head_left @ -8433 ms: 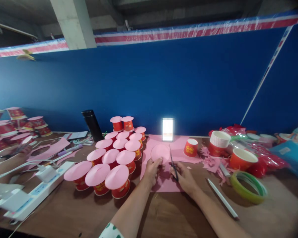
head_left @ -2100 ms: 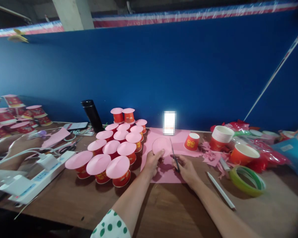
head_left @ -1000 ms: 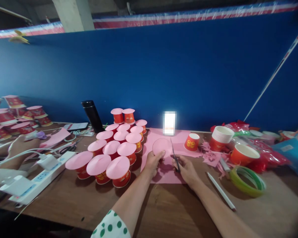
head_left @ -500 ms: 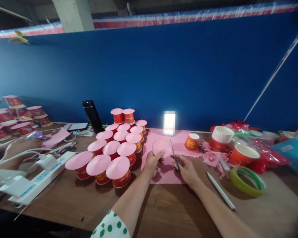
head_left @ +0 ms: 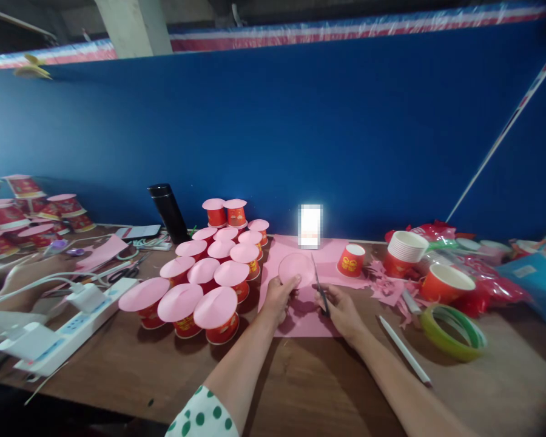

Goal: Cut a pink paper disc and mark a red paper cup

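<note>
My left hand (head_left: 278, 299) pinches a round pink paper disc (head_left: 295, 267) and holds it upright above a pink paper sheet (head_left: 306, 315) on the wooden table. My right hand (head_left: 341, 311) grips small dark scissors (head_left: 319, 285), blades pointing up just right of the disc's edge. To the left stands a cluster of several upside-down red paper cups (head_left: 209, 291), each capped with a pink disc.
A lone red cup (head_left: 351, 260), a stack of white-rimmed cups (head_left: 404, 252), an open red cup (head_left: 444, 285), pink scraps, a green tape roll (head_left: 455, 332) and a white pen (head_left: 404, 358) lie right. A black flask (head_left: 168, 212), lit phone (head_left: 310, 226), power strip (head_left: 59, 335) and another person's hand (head_left: 22, 280) are left.
Both hands, the disc and the scissors stay almost where they were. The other person's hand at the far left has shifted a little. Since 8.4 s ago the view tilted slightly down.
</note>
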Available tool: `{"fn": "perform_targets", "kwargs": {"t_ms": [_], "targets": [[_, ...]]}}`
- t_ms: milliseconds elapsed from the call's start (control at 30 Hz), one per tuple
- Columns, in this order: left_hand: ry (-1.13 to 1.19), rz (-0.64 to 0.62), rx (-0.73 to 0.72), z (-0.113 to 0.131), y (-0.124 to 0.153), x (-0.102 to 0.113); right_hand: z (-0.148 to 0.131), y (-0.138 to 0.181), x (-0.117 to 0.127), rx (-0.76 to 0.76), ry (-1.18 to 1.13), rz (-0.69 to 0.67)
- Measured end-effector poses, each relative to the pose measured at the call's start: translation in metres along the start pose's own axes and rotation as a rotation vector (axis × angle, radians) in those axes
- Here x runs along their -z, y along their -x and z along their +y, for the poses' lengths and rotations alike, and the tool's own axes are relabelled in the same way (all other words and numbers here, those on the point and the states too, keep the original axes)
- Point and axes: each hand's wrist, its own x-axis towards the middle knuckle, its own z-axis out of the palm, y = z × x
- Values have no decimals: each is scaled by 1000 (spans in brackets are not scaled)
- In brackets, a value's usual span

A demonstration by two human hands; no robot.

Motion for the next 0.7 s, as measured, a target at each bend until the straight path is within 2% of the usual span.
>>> {"fn": "perform_targets", "kwargs": {"t_ms": [700], "targets": [[10, 5, -20, -2, -2, 0, 3, -2, 2, 7, -7, 2]]}}
